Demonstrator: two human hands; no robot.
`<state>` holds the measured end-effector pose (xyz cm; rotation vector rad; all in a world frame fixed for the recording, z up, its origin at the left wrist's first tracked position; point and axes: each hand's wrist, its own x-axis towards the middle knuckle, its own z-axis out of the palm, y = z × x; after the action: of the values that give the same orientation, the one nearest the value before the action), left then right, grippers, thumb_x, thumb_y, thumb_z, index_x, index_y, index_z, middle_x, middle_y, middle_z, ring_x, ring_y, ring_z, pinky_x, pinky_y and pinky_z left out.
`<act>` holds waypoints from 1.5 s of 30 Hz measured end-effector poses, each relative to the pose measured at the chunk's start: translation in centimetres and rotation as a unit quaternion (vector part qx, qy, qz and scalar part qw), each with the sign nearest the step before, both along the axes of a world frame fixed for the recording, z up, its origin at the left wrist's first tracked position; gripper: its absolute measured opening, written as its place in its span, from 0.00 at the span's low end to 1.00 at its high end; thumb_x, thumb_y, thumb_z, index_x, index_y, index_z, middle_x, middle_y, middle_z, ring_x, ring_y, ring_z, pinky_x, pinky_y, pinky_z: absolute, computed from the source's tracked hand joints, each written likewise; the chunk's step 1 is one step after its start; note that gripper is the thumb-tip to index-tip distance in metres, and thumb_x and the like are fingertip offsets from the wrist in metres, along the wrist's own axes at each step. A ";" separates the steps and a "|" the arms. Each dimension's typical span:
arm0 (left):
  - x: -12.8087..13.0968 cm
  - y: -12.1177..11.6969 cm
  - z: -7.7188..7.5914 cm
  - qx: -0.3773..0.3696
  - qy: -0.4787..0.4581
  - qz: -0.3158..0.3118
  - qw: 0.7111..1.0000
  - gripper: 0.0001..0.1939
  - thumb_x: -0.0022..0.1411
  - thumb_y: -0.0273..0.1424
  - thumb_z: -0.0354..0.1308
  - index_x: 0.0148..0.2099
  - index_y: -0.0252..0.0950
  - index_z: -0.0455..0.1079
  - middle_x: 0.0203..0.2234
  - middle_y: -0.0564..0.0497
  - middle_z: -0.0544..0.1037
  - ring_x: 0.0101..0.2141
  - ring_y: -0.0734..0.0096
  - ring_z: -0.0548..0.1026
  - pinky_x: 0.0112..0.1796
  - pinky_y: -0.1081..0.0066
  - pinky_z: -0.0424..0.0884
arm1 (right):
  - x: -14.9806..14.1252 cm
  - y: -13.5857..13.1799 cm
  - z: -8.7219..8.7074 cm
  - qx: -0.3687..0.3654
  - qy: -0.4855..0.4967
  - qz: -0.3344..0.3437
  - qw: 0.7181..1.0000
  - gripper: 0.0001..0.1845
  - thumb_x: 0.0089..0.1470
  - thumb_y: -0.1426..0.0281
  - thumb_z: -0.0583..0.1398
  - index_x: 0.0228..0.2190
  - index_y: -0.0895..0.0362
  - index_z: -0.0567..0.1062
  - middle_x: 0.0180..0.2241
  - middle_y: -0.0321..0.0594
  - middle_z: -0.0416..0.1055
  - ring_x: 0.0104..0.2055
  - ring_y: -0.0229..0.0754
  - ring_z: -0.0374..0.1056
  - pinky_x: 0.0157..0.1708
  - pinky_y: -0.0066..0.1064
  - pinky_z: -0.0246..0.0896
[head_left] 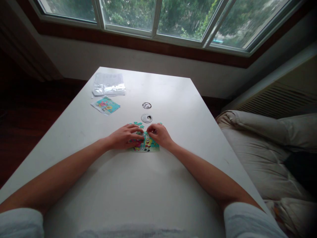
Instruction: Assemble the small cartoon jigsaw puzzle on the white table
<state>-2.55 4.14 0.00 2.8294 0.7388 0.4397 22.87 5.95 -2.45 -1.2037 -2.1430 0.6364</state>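
Note:
A partly assembled jigsaw puzzle point(152, 145) with a yellow cartoon figure on teal lies on the white table, between my hands. My left hand point(125, 136) rests over its left side, fingers spread and covering part of the picture. At the puzzle's upper edge, the thumb and forefinger of my right hand point(159, 134) are pinched on what looks like a small puzzle piece, mostly hidden by the fingers. Several loose teal puzzle pieces point(138, 123) lie just beyond my left fingertips. Another piece shows partly behind my right hand.
Two round metallic discs point(147, 118) lie beyond the puzzle. To the left are a picture card point(106, 105) with matching cartoon art and a clear plastic bag point(109, 85). The white table point(170, 96) ends near a window wall; a beige sofa point(257, 158) stands at right.

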 end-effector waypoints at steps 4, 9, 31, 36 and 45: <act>0.1 0.0 0.1 0.000 0.003 0.000 1.000 0.17 0.71 0.39 0.57 0.60 0.49 0.73 0.59 0.47 0.73 0.59 0.56 0.70 0.62 0.55 0.63 | 0.0 -0.1 0.1 0.027 -0.037 0.004 0.999 0.04 0.55 0.75 0.64 0.31 0.55 0.78 0.31 0.37 0.74 0.38 0.42 0.63 0.43 0.33 0.54; 0.1 0.0 0.1 -0.001 0.002 -0.001 1.000 0.18 0.71 0.39 0.57 0.60 0.49 0.73 0.59 0.47 0.73 0.59 0.56 0.70 0.62 0.55 0.63 | 0.0 -0.2 0.1 0.045 -0.060 0.001 0.997 0.03 0.58 0.73 0.64 0.34 0.54 0.79 0.33 0.38 0.73 0.40 0.44 0.63 0.44 0.35 0.53; 0.3 0.1 -0.3 0.008 -0.019 0.045 0.999 0.16 0.71 0.37 0.56 0.59 0.47 0.74 0.57 0.48 0.76 0.58 0.57 0.71 0.60 0.55 0.66 | 0.1 -0.6 0.5 0.101 -0.132 0.009 0.986 0.06 0.63 0.68 0.61 0.36 0.53 0.79 0.37 0.42 0.72 0.44 0.47 0.62 0.46 0.37 0.53; 0.1 0.4 -0.8 0.024 -0.012 0.111 0.993 0.15 0.71 0.37 0.55 0.56 0.44 0.75 0.57 0.47 0.76 0.58 0.55 0.69 0.57 0.54 0.67 | 0.2 -0.4 0.4 0.093 -0.120 0.009 0.988 0.04 0.62 0.69 0.62 0.35 0.53 0.79 0.36 0.41 0.73 0.43 0.46 0.63 0.46 0.37 0.54; 0.8 0.0 -0.6 -0.004 -0.006 0.046 0.999 0.19 0.72 0.41 0.55 0.61 0.42 0.71 0.62 0.47 0.72 0.65 0.54 0.64 0.63 0.54 0.63 | 0.9 0.9 -0.3 0.086 -0.099 -0.012 0.991 0.07 0.63 0.65 0.63 0.42 0.51 0.81 0.38 0.41 0.74 0.45 0.47 0.64 0.48 0.39 0.53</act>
<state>-1.79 4.16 -0.55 2.7914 0.8687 0.4673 23.73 6.89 -2.76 -1.2388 -2.2890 0.3255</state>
